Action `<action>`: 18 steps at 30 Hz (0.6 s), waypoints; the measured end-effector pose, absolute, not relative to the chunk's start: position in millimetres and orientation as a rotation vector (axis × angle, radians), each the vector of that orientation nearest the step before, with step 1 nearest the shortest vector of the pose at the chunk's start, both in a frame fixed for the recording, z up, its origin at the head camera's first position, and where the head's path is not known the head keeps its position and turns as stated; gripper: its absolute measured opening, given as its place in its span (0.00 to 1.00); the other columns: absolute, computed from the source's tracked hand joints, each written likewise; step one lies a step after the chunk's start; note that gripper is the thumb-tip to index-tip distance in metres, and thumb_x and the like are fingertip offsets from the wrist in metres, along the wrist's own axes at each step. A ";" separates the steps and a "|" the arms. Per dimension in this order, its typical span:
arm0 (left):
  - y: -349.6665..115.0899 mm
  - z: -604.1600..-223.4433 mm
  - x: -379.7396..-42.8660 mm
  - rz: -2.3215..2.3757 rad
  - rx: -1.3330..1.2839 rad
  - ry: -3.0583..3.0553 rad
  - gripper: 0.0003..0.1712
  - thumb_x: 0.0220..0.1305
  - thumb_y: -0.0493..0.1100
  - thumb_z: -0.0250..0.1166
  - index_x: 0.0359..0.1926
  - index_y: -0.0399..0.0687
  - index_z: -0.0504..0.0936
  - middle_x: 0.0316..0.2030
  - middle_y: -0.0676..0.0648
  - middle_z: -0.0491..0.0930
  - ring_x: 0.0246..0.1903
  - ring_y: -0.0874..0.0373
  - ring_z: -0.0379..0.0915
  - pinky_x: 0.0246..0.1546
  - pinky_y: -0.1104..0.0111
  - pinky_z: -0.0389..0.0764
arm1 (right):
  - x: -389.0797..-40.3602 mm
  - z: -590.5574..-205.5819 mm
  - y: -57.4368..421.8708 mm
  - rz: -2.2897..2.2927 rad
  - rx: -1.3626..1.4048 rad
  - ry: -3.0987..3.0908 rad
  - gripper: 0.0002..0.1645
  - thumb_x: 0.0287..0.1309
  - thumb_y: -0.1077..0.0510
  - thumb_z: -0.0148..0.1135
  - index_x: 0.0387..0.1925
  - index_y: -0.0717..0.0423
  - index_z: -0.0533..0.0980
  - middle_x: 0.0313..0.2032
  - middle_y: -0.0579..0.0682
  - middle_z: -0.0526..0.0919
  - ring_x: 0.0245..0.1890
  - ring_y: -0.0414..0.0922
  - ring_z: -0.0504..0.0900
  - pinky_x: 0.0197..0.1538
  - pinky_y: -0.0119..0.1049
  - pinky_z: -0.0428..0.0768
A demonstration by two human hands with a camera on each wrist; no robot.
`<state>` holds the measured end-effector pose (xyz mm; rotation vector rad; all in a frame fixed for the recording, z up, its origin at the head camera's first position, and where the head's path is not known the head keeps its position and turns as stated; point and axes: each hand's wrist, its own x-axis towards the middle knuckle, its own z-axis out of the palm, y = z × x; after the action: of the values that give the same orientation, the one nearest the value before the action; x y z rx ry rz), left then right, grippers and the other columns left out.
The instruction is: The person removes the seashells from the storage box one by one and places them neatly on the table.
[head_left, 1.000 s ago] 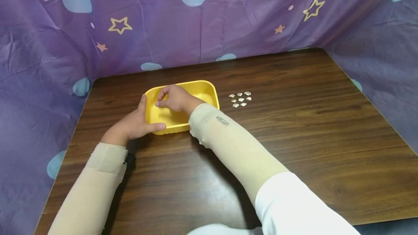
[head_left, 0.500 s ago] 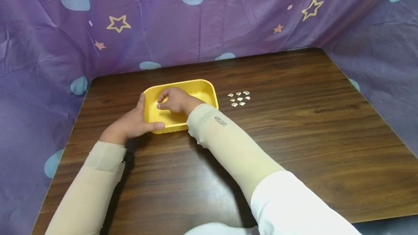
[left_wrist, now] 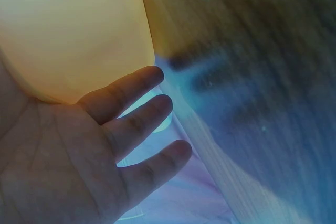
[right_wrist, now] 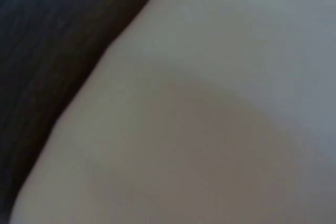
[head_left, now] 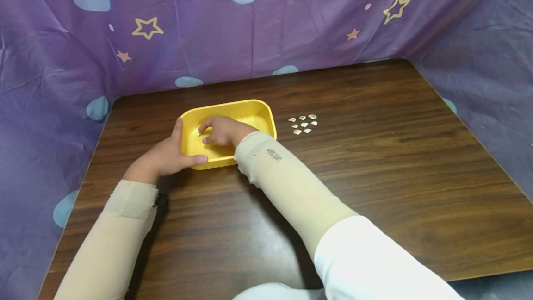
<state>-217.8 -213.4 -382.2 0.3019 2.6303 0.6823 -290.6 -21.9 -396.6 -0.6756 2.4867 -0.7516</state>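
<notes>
A yellow plastic tray (head_left: 250, 104) sits on the dark wooden table (head_left: 374, 161), left of centre. My left hand (head_left: 166, 154) braces its near left corner, thumb along the front wall and fingers straight against the left side. The left wrist view shows those straight fingers (left_wrist: 131, 114) beside the tray's yellow wall (left_wrist: 73, 30). My right hand (head_left: 220, 131) reaches down into the tray with curled fingers, pinching a small pale shell (head_left: 198, 132) at its fingertips. The right wrist view is only a pale blur.
Several small white shells (head_left: 304, 124) lie in a cluster on the table just right of the tray. Purple cloth with stars and balloons (head_left: 250, 27) walls in the back and both sides. Bare wood stretches right and toward me.
My right hand has sunk lower into the tray and shifted slightly left. The left hand stays on the tray's corner. The camera view has tilted a little.
</notes>
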 end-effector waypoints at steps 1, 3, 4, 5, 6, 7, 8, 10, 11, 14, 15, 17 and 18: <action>-213.3 -381.9 -217.7 0.681 0.299 2.629 0.79 0.65 0.70 0.68 0.79 0.36 0.15 0.78 0.18 0.45 0.66 0.29 0.67 0.69 0.39 0.68 | -290.9 -396.4 -22.4 -0.737 -0.683 2.483 0.28 0.74 0.52 0.64 0.72 0.48 0.75 0.74 0.48 0.73 0.76 0.47 0.67 0.78 0.37 0.59; -213.2 -381.6 -217.6 0.676 0.298 2.627 0.79 0.66 0.70 0.68 0.79 0.36 0.15 0.78 0.18 0.46 0.67 0.28 0.67 0.69 0.38 0.67 | -291.3 -396.0 -23.5 -0.707 -0.696 2.474 0.30 0.75 0.52 0.63 0.75 0.48 0.72 0.76 0.47 0.70 0.78 0.47 0.65 0.80 0.38 0.57; -213.2 -381.5 -217.6 0.671 0.299 2.628 0.79 0.66 0.70 0.67 0.79 0.35 0.15 0.77 0.18 0.46 0.67 0.28 0.67 0.69 0.38 0.67 | -291.6 -395.7 -23.9 -0.694 -0.701 2.469 0.32 0.75 0.52 0.63 0.76 0.48 0.71 0.77 0.47 0.69 0.78 0.47 0.64 0.80 0.38 0.56; -213.1 -381.4 -217.6 0.668 0.300 2.630 0.79 0.66 0.70 0.67 0.79 0.35 0.15 0.77 0.18 0.46 0.67 0.28 0.67 0.69 0.38 0.67 | -291.8 -395.3 -24.1 -0.683 -0.706 2.463 0.32 0.75 0.52 0.63 0.77 0.48 0.70 0.78 0.47 0.68 0.79 0.47 0.63 0.80 0.39 0.55; -213.1 -381.3 -217.7 0.664 0.299 2.630 0.79 0.66 0.70 0.67 0.79 0.35 0.15 0.77 0.18 0.46 0.67 0.28 0.68 0.69 0.38 0.68 | -291.7 -394.9 -24.3 -0.672 -0.706 2.463 0.33 0.75 0.52 0.63 0.77 0.48 0.70 0.78 0.47 0.67 0.79 0.47 0.63 0.80 0.39 0.55; -213.0 -380.9 -217.6 0.661 0.296 2.630 0.79 0.66 0.70 0.67 0.79 0.35 0.15 0.77 0.17 0.46 0.66 0.28 0.68 0.68 0.38 0.68 | -292.0 -394.7 -24.5 -0.661 -0.704 2.462 0.33 0.75 0.52 0.62 0.77 0.47 0.70 0.78 0.47 0.67 0.79 0.47 0.63 0.80 0.39 0.55; -212.8 -380.7 -217.7 0.658 0.296 2.631 0.79 0.66 0.70 0.67 0.79 0.36 0.15 0.77 0.17 0.47 0.66 0.28 0.68 0.68 0.38 0.68 | -292.2 -394.5 -24.6 -0.654 -0.704 2.463 0.32 0.76 0.52 0.62 0.77 0.47 0.70 0.78 0.47 0.68 0.79 0.47 0.63 0.80 0.39 0.55; -212.3 -380.3 -217.8 0.653 0.293 2.632 0.78 0.66 0.70 0.67 0.79 0.36 0.15 0.77 0.17 0.47 0.65 0.29 0.68 0.68 0.38 0.68 | -292.3 -394.2 -24.2 -0.651 -0.701 2.466 0.30 0.75 0.53 0.62 0.75 0.48 0.72 0.77 0.48 0.70 0.77 0.48 0.65 0.80 0.40 0.57; -212.1 -380.2 -217.9 0.652 0.290 2.631 0.78 0.66 0.70 0.67 0.79 0.36 0.15 0.77 0.17 0.47 0.65 0.29 0.68 0.68 0.38 0.68 | -292.4 -394.2 -24.0 -0.650 -0.699 2.471 0.29 0.75 0.54 0.63 0.74 0.49 0.73 0.75 0.49 0.72 0.76 0.47 0.67 0.79 0.40 0.58; -212.0 -380.1 -218.0 0.652 0.287 2.631 0.79 0.66 0.70 0.67 0.79 0.36 0.15 0.77 0.17 0.47 0.66 0.29 0.68 0.69 0.38 0.67 | -292.0 -394.5 -23.2 -0.665 -0.690 2.491 0.25 0.73 0.56 0.64 0.68 0.50 0.78 0.70 0.50 0.78 0.71 0.47 0.72 0.76 0.39 0.63; -211.9 -380.4 -218.1 0.652 0.284 2.630 0.78 0.66 0.70 0.67 0.79 0.36 0.15 0.77 0.18 0.46 0.66 0.29 0.67 0.69 0.38 0.67 | -291.8 -394.5 -23.0 -0.671 -0.688 2.498 0.23 0.73 0.56 0.65 0.67 0.50 0.79 0.68 0.50 0.79 0.69 0.46 0.74 0.75 0.38 0.65; -212.2 -380.9 -218.1 0.654 0.281 2.630 0.79 0.66 0.71 0.67 0.79 0.36 0.15 0.77 0.18 0.46 0.67 0.29 0.66 0.69 0.38 0.66 | -291.0 -394.5 -22.5 -0.678 -0.687 2.514 0.20 0.72 0.56 0.66 0.63 0.51 0.81 0.63 0.51 0.82 0.64 0.46 0.77 0.72 0.37 0.68; -212.4 -381.1 -218.1 0.656 0.281 2.631 0.79 0.66 0.71 0.67 0.79 0.35 0.15 0.77 0.18 0.46 0.67 0.29 0.66 0.70 0.38 0.66 | -290.5 -394.2 -22.4 -0.678 -0.688 2.523 0.19 0.72 0.56 0.66 0.61 0.52 0.82 0.61 0.51 0.84 0.61 0.46 0.78 0.70 0.36 0.69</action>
<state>-218.1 -212.4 -381.1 0.2808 2.6307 0.6560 -290.5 -22.4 -394.2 -0.6882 2.5229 -0.6775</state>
